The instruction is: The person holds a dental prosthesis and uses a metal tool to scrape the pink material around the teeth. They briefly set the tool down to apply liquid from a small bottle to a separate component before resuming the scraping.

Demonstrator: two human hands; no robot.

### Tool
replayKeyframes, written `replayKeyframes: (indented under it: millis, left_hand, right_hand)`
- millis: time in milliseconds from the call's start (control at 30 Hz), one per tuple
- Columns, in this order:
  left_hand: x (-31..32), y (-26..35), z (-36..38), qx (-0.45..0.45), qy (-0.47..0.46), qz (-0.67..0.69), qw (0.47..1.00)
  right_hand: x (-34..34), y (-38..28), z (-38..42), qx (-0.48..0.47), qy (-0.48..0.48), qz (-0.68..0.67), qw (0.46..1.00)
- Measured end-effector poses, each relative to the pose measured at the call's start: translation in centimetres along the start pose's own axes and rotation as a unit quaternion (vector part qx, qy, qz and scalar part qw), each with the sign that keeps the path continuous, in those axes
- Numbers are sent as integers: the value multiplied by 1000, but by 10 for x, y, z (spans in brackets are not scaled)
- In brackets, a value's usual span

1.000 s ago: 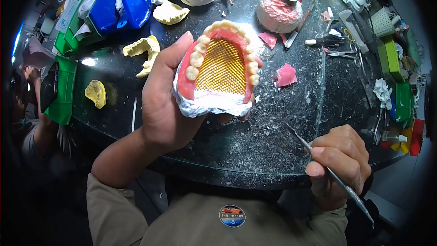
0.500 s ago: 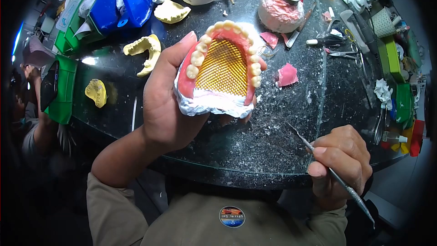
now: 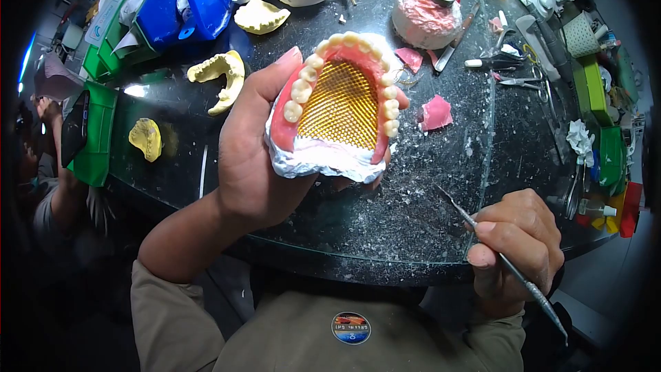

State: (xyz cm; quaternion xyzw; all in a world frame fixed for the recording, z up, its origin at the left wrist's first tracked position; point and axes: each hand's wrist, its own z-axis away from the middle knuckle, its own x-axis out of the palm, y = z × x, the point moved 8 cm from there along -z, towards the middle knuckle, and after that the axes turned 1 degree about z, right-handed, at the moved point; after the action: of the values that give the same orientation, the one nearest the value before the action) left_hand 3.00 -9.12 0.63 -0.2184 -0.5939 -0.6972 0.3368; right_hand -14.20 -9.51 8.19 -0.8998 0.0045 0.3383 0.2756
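My left hand (image 3: 251, 145) is closed around a white plaster dental model that carries a denture (image 3: 342, 100) with pink wax gums, cream teeth and a gold mesh across the palate. The teeth face up toward me, and the fingers beneath the model are mostly hidden. Over the right front of the table, my right hand (image 3: 520, 241) pinches a thin metal wax carver (image 3: 506, 262). Its pointed tip is directed up and left, apart from the denture. Between the hands and farther back lies a piece of pink wax sheet (image 3: 436, 113).
Yellow dental casts (image 3: 220, 79) sit at the left. Behind are blue bins (image 3: 210, 0), a burner-like pot coated in pink wax (image 3: 427, 17) and a knife (image 3: 456, 40). Scissors (image 3: 520, 83) and other tools lie right. White crumbs cover the dark table (image 3: 385, 234). Another person's arm (image 3: 62, 193) shows far left.
The denture model has shifted very slightly right and tilted a little in my left hand. My right hand and the wax carver have stayed almost in place.
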Motion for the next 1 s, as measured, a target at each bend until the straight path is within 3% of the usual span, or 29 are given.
replayKeyframes:
  millis: [1000]
  left_hand:
    - [0,-4,-2,-28,-27,0,999]
  right_hand:
    - [1,0,0,-1,-8,1,1000]
